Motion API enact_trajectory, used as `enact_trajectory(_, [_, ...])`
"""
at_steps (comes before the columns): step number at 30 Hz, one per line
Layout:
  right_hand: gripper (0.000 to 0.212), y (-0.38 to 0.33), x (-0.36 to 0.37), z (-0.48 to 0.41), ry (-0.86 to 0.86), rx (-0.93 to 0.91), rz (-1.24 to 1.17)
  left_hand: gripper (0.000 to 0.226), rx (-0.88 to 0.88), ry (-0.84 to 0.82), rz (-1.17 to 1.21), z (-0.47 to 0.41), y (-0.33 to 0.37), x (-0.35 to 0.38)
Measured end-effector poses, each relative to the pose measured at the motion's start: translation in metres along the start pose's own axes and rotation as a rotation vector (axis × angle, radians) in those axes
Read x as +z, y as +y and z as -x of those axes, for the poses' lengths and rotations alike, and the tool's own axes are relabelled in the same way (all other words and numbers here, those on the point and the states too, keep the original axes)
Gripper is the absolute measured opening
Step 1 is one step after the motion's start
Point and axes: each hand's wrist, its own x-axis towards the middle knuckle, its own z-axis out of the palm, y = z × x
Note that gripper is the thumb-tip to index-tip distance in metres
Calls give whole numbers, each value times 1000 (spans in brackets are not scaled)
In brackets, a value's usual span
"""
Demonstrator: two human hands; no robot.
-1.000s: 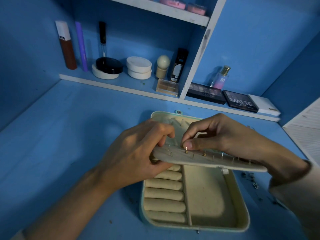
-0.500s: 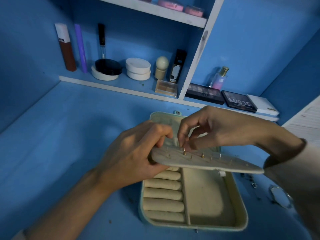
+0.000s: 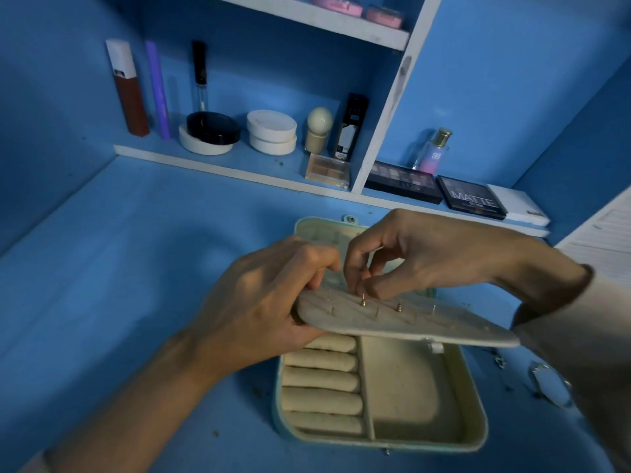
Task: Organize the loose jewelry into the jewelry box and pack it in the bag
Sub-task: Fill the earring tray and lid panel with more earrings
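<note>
An open cream jewelry box lies on the blue desk, with padded ring rolls on its left and a bare compartment on its right. Above it my left hand grips the left end of a cream earring panel and holds it nearly flat over the box. Several earring posts, two with gold backs, stick up from the panel. My right hand hovers over the panel with thumb and forefinger pinched right above a gold post; what they pinch is too small to tell.
Loose jewelry, including a round silvery piece and a small chain, lies on the desk right of the box. Cosmetics line the back shelf: compacts, bottles, eyeshadow palettes. A white slatted surface sits at far right.
My right hand has lifted slightly from pressing on the panel to a pinch above a gold post. The panel has tilted a little flatter. The left hand keeps its hold.
</note>
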Motion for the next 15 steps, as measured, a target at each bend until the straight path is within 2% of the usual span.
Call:
enact_trajectory(8, [17,-4,-1,-2,-39,52,-16,49,-14,15,-11,1,-2,1])
enact_trajectory(15, [21,-2,-3,-5,-72,103,-49,38,-32,21,-30,0,0,1])
